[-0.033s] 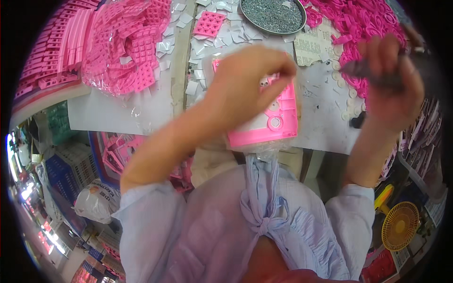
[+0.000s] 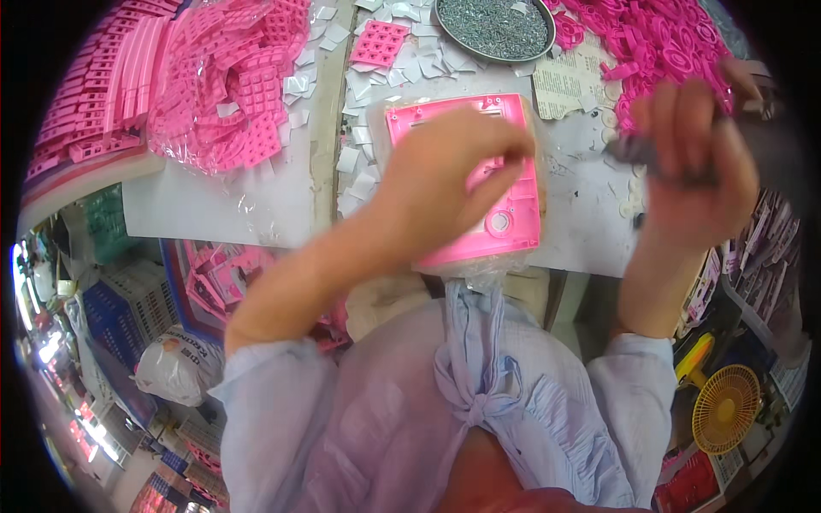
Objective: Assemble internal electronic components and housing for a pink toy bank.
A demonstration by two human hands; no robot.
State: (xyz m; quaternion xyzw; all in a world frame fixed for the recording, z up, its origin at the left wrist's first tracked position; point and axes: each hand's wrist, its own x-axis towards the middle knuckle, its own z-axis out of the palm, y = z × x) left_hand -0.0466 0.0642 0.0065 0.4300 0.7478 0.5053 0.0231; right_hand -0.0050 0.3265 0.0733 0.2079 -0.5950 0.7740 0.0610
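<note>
Since the earlier frame, little has been displaced. The left hand [image 2: 445,184] remains pinched over the pink housing [image 2: 505,214] on the surface [image 2: 581,231]; the right hand [image 2: 693,162] stays closed around a dark tool [image 2: 637,154].
</note>
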